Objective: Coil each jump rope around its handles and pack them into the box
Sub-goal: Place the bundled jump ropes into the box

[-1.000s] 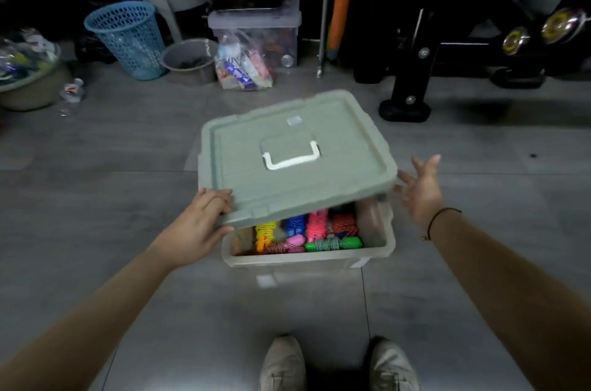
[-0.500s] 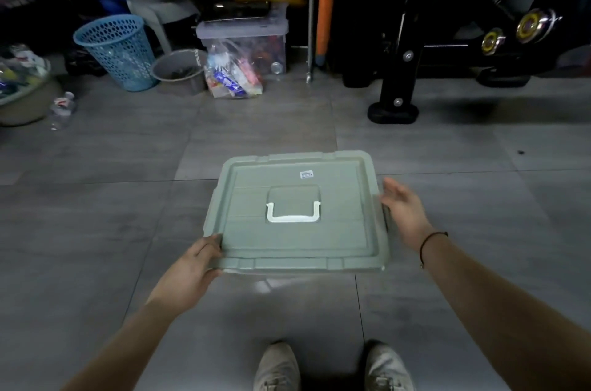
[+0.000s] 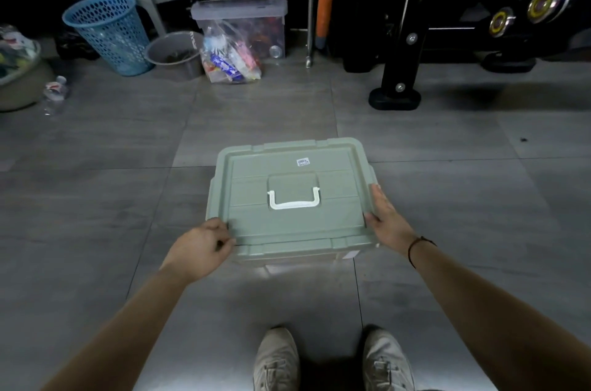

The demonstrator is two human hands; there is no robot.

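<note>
Open floor (image 3: 256, 122) round the box (image 3: 319, 221) — basket (image 3: 105, 32), black stand (image 3: 395, 96) well beyond

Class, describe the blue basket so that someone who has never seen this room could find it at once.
Follow the tiled floor to its far left edge. The blue basket stands upright there beside a grey bucket. It alone is bright blue with walls full of holes.
</note>
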